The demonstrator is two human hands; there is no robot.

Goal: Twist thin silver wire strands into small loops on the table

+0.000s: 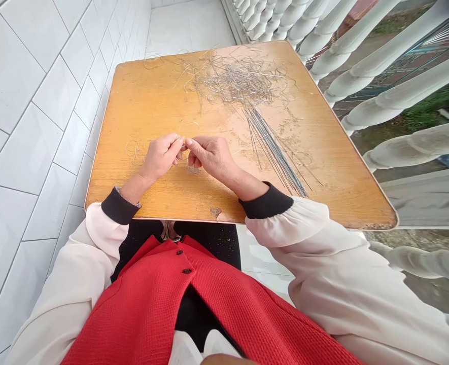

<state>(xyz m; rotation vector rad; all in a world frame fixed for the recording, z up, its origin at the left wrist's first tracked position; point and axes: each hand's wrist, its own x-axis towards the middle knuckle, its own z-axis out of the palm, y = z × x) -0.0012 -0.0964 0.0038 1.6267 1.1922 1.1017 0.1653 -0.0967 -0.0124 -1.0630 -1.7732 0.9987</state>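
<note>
Both hands meet above the near left part of the wooden table (144, 106). My left hand (161, 155) is closed in a pinch on a thin wire (189, 122), whose loop rises just beyond the fingertips. My right hand (212, 154) pinches the same wire, its thumb and forefinger touching the left fingertips. The exact spot where the wire passes between the fingers is hidden. Left of my left hand lie some bent wire loops (135, 152). To the right of my right hand, a bundle of straight wires (275, 147) rests on the tabletop.
A large tangle of curled wires (239, 78) covers the table's far right part. White tiled wall (37, 101) runs along the left. A white baluster railing (384, 101) borders the right side. The table's near edge is close to my lap.
</note>
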